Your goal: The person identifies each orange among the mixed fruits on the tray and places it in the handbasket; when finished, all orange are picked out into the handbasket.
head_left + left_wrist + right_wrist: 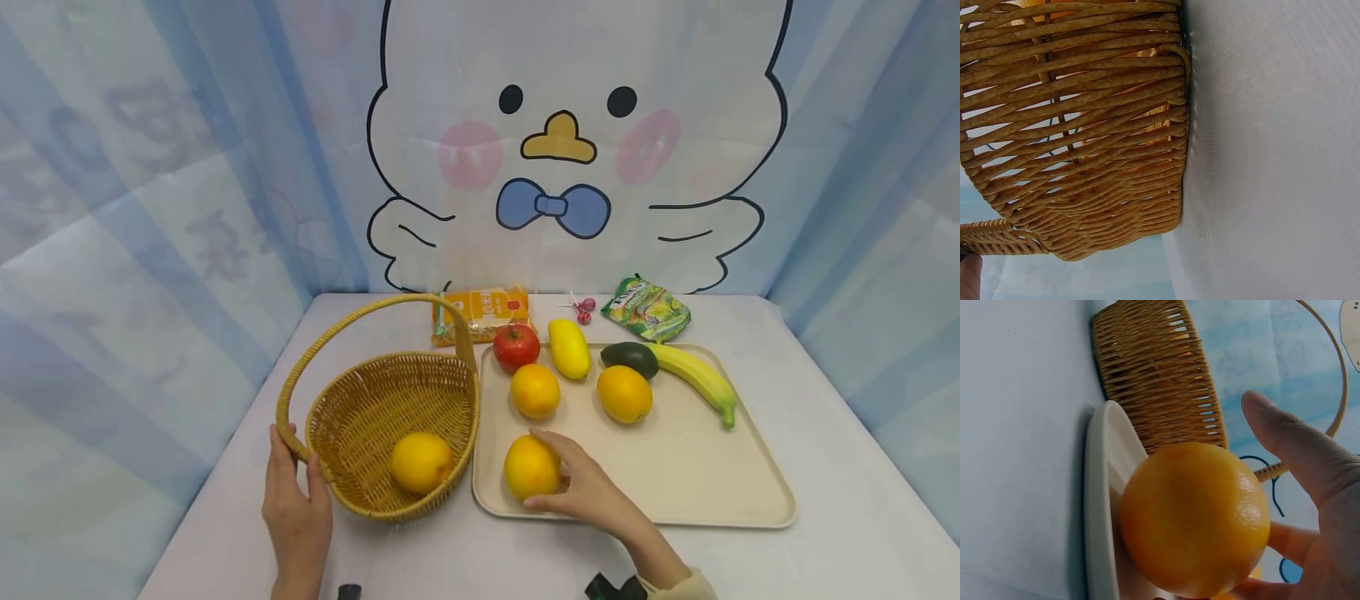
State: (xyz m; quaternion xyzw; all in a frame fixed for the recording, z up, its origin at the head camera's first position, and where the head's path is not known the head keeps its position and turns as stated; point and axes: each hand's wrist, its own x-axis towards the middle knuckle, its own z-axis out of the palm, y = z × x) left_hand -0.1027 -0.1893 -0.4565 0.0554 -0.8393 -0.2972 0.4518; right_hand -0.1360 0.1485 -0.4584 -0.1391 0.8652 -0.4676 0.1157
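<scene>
On the left stands a wicker basket (360,392) with a tall hoop handle; a yellow-orange fruit (422,462) lies inside it. My left hand (296,508) grips the handle low on its near left side. My right hand (585,487) reaches round an orange (532,468) at the tray's near left corner. In the right wrist view the thumb (1291,434) stands apart from that orange, with other fingers partly hidden behind it. Whether those fingers touch it I cannot tell.
The beige tray (705,475) also bears a red apple (516,347), two more oranges (536,391), a yellow mango (569,348), a dark green avocado-like fruit (630,360) and a banana (697,379). Behind lie an orange packet (483,312), lollipops (584,310) and a green packet (647,308).
</scene>
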